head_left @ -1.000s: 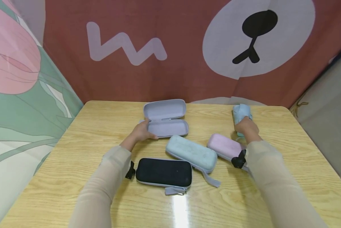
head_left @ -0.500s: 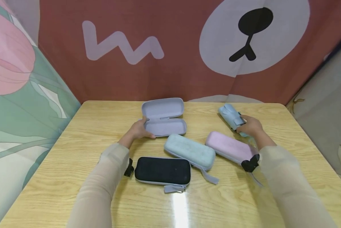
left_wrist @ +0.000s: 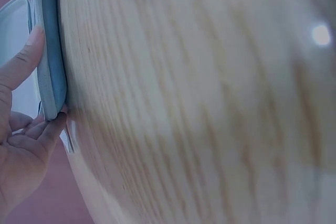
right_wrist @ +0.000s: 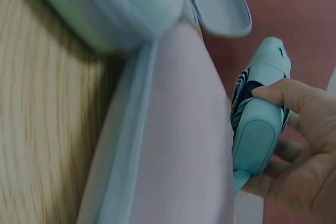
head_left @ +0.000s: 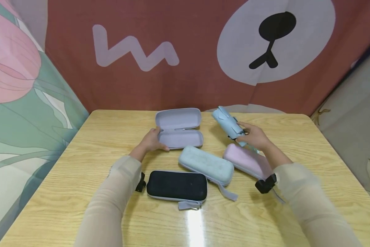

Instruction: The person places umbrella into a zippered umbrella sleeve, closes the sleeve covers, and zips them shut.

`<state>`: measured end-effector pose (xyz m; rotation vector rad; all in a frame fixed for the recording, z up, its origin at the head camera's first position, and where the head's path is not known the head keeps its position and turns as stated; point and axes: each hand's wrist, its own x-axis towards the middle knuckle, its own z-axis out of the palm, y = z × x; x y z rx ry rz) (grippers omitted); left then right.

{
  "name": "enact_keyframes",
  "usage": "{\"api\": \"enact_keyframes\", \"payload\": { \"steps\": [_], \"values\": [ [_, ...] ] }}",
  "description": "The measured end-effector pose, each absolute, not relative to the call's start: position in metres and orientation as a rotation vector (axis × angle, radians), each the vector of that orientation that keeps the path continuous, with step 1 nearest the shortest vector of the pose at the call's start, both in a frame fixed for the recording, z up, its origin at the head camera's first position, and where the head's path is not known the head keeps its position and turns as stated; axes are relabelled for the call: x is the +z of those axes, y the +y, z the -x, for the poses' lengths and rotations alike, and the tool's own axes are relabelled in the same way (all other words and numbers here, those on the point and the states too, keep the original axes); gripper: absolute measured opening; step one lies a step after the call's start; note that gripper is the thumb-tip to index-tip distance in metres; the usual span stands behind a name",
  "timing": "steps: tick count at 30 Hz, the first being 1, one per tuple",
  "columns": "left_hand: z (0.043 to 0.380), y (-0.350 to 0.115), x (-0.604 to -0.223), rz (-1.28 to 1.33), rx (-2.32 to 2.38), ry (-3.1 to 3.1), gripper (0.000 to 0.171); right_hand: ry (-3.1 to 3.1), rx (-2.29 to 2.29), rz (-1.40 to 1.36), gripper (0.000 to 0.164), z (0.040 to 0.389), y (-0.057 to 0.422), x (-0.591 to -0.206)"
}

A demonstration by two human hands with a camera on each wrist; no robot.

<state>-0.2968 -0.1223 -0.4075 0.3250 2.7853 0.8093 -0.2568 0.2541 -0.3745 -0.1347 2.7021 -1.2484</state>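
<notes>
A grey-lavender zip case (head_left: pixel 180 139) stands open at the back of the table, its lid tipped up behind. My left hand (head_left: pixel 149 140) holds the case's left end; in the left wrist view the thumb (left_wrist: pixel 26 59) lies along its edge and the fingers are at its end. My right hand (head_left: pixel 254 137) grips the handle end of a light-blue folded umbrella (head_left: pixel 228 122), raised to the right of the open case and slanting up to the left. In the right wrist view the umbrella's handle (right_wrist: pixel 256 135) and part of its cord show.
Closed cases lie in front: a mint one (head_left: pixel 206 164) near the middle, a black one (head_left: pixel 177 186) nearer me, and a pink one (head_left: pixel 246 159) under my right wrist. A patterned cloth (head_left: pixel 197 85) hangs behind the wooden table (head_left: pixel 64 192).
My right hand has carried the umbrella left from the table's back right towards the open case, turning it to slant. My left hand has stayed at the open case.
</notes>
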Motion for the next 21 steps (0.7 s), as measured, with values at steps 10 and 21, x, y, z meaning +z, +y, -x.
{"api": "enact_keyframes", "payload": {
  "steps": [10,21],
  "values": [
    [0.297,-0.123,-0.407,-0.334,0.821,2.769,0.107,2.715,-1.29,0.463,0.068,0.26,0.212,-0.37],
    [0.301,-0.122,-0.406,-0.348,0.784,2.756,0.106,2.694,-1.123,0.528,0.068,0.271,0.185,-0.375]
  ]
}}
